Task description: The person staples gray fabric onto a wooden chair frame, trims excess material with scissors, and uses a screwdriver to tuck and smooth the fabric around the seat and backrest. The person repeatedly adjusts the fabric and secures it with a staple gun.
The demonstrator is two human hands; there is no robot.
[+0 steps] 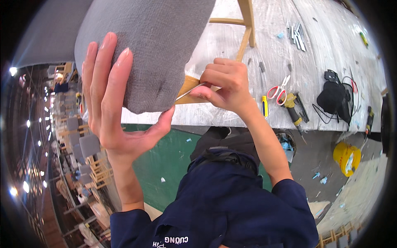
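A chair part covered in grey woven cloth (153,53) fills the upper left, with a light wooden frame (189,85) showing at its right edge. My left hand (109,111) spans its near corner. The long fingers lie stretched along the left side, and the thumb presses by the bottom edge. In my right hand (229,84) a thin metal strip-like tool (187,93) is pinched between thumb and curled fingers. Its tip meets the line where cloth and wood join, close to my left thumb. The tool's other end is hidden in my fist.
On the plastic-covered table (231,113) lie red-handled scissors (281,90), a yellow cutter (264,106), a yellow-and-black hand tool (292,110), metal strips (297,37) and a black pouch (333,97). A yellow bucket (342,157) stands on the floor at right. Several chairs (89,144) stand at left.
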